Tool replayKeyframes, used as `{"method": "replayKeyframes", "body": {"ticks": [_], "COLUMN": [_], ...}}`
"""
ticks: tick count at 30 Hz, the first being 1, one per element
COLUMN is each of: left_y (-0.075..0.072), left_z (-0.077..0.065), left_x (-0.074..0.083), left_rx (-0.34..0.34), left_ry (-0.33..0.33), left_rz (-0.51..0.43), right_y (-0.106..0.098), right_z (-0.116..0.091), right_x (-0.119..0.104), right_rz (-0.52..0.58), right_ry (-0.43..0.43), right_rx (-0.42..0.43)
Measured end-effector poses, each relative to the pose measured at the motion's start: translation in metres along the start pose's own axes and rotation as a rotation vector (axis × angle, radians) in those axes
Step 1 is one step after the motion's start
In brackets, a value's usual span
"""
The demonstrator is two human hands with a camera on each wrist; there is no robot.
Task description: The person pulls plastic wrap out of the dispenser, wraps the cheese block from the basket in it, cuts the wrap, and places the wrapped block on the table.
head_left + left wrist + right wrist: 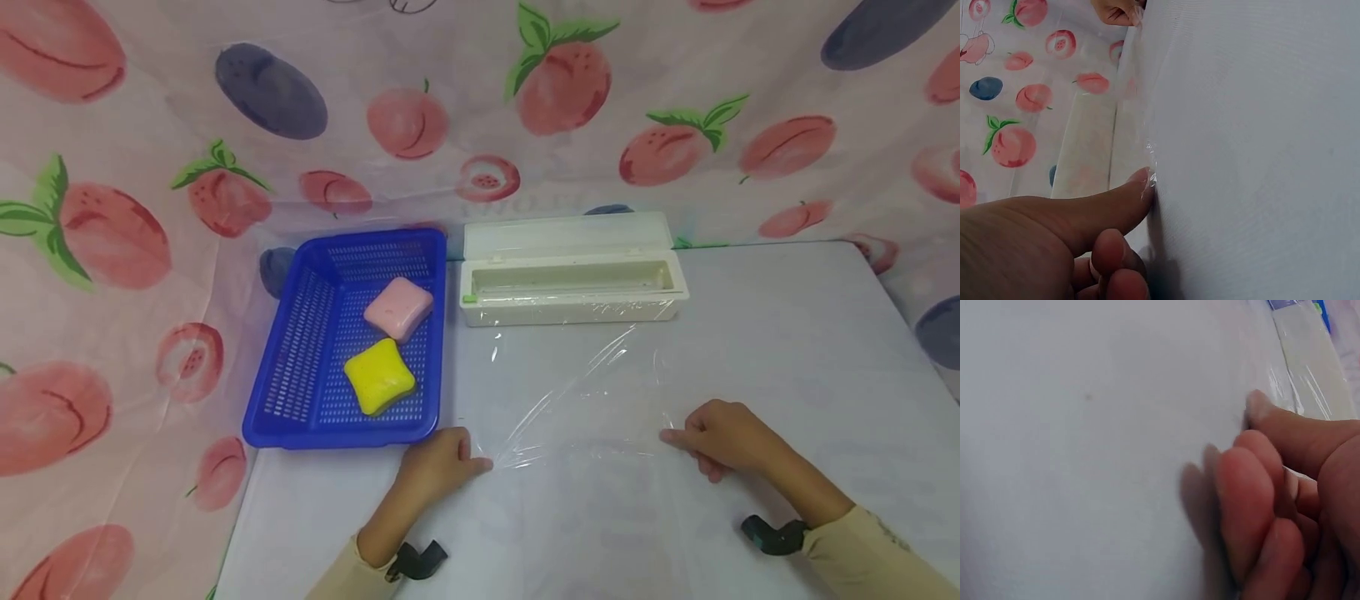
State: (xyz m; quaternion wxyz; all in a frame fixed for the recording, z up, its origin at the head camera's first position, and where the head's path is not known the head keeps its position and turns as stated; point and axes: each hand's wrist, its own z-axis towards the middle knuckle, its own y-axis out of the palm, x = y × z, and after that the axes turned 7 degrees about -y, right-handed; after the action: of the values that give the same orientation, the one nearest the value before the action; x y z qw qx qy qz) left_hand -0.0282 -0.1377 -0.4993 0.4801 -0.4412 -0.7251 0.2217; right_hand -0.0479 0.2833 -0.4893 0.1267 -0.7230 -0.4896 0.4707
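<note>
A sheet of clear plastic wrap stretches over the table from a white wrap dispenser box, whose lid stands raised at the back. My left hand pinches the near left corner of the wrap between thumb and finger, just below the blue basket. At the near right corner, my right hand pinches the wrap the same way. Creases run through the film from the left corner toward the box. In the left wrist view the thumb presses the film's gathered edge. The right wrist view shows the right thumb at the film's edge.
A blue plastic basket stands left of the box. Inside it lie a pink cushion-shaped piece and a yellow one. A fruit-patterned cloth hangs behind the white table and down its left side.
</note>
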Motion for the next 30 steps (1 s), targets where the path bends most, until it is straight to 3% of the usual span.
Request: {"method": "replayKeyframes", "body": {"ticks": [7, 21, 25, 30], "left_y": [-0.006, -0.005, -0.004, -0.01], "left_z": [-0.003, -0.004, -0.007, -0.025], "left_x": [0.001, -0.001, 0.0, 0.005], "left_rx": [-0.035, 0.002, 0.007, 0.023], "left_ry": [-0.014, -0.04, -0.012, 0.073], "left_rz": [0.009, 0.062, 0.057, 0.064], "right_y": [-0.004, -0.001, 0.002, 0.008], "right_z": [-0.002, -0.003, -0.008, -0.015], "right_x": [0.006, 0.012, 0.009, 0.006], "right_rz": [-0.027, -0.025, -0.082, -0.229], "right_ry": [0.002, -0.008, -0.036, -0.169], "right_rx": [-0.006, 0.003, 0.044, 0.157]}}
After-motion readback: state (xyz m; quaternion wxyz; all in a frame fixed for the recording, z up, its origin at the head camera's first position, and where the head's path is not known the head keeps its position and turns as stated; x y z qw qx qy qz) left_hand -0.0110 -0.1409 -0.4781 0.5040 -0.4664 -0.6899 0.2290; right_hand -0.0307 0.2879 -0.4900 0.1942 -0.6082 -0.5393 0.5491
